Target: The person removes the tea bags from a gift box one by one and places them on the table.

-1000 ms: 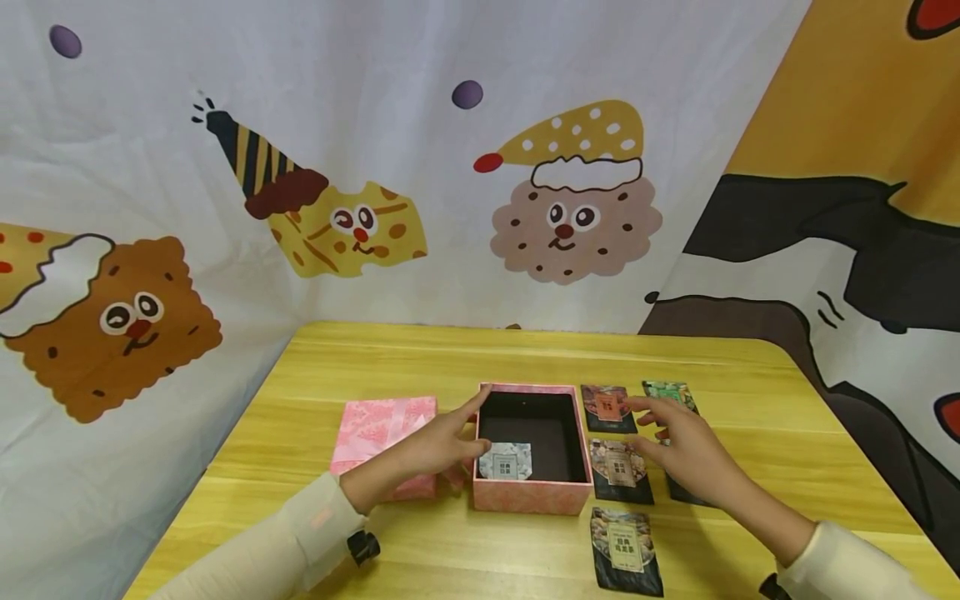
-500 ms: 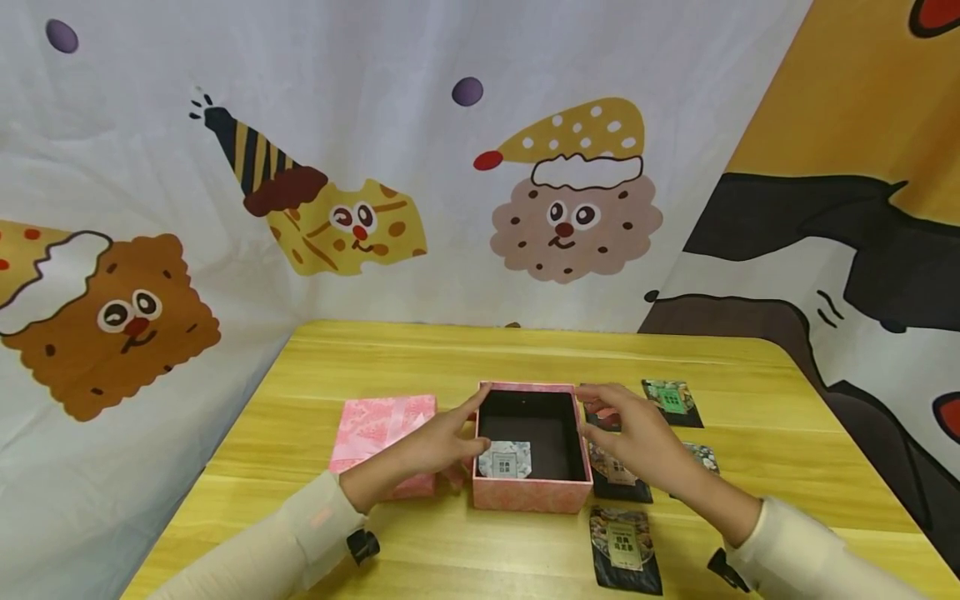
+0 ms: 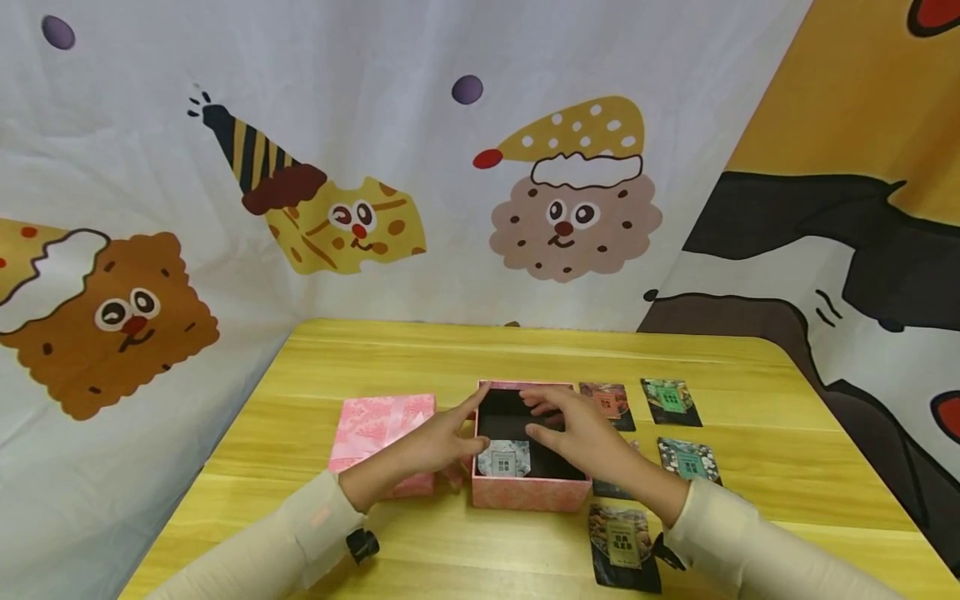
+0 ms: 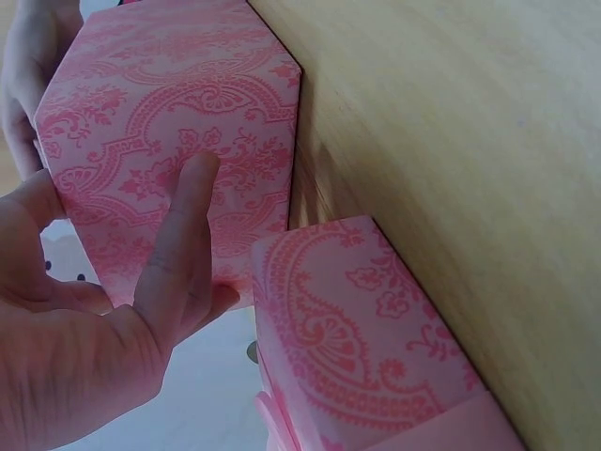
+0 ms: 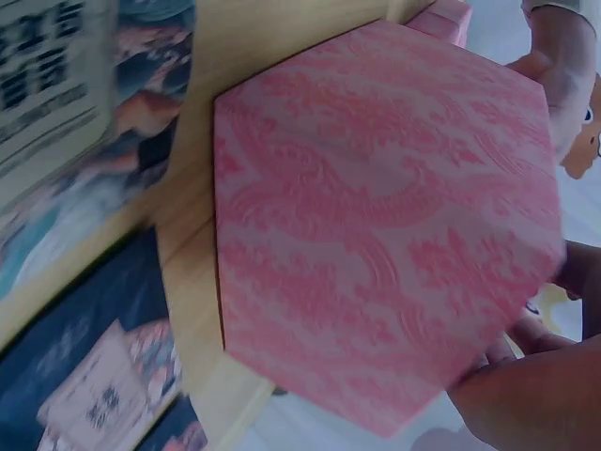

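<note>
A pink patterned box (image 3: pixel 531 495) with a black inside stands uncovered on the table, holding a pale blue-and-white tea packet (image 3: pixel 504 458) at its near left corner. My left hand (image 3: pixel 429 454) grips the box's left wall, thumb at the rim and fingers along the outside, as the left wrist view (image 4: pixel 122 329) confirms. Above the box's inside hovers my right hand (image 3: pixel 581 429), fingers loosely bent, with nothing visible in them. In the right wrist view the box's side hides most of those fingers. Several dark tea packets lie to the right, among them a red-labelled one (image 3: pixel 609 406).
Left of the box sits its pink lid (image 3: pixel 375 421) with a ribbon, partly behind my left wrist. A green-labelled packet (image 3: pixel 670 402), a teal-labelled packet (image 3: pixel 688 458) and a yellow-labelled packet (image 3: pixel 622 546) lie on the wooden table (image 3: pixel 420 550). A cartoon-printed cloth (image 3: pixel 442 308) hangs behind.
My right hand has moved left from above the packets, across the box's right rim, to over its inside. The left hand has kept its place on the box.
</note>
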The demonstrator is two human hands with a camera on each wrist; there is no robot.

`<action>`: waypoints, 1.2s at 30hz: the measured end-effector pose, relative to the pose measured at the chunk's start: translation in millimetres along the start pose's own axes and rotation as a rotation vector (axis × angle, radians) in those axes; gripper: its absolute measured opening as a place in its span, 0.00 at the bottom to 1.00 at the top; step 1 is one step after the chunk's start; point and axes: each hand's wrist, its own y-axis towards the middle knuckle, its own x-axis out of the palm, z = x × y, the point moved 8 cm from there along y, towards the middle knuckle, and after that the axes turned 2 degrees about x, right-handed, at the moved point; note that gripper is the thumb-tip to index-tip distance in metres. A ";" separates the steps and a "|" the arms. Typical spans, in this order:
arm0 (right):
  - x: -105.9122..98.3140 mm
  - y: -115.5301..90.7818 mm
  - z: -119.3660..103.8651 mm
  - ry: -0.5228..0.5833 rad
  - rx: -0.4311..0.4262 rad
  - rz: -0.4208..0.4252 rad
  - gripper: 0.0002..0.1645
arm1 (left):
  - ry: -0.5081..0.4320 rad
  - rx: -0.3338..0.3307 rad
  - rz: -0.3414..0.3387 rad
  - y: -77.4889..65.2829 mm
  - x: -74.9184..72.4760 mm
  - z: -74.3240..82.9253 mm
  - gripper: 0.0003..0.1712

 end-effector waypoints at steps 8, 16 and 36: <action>22.1 19.8 -3.8 0.039 -0.038 -0.016 0.27 | 0.082 0.007 -0.005 0.4 -0.6 0.4 0.51; 48.9 32.3 -0.4 0.027 -0.053 -0.119 0.26 | 0.061 0.009 -0.026 -0.5 1.8 0.6 0.51; 74.8 29.4 16.1 -0.294 0.091 -0.344 0.39 | 0.054 0.009 -0.004 -1.1 -0.1 2.1 0.51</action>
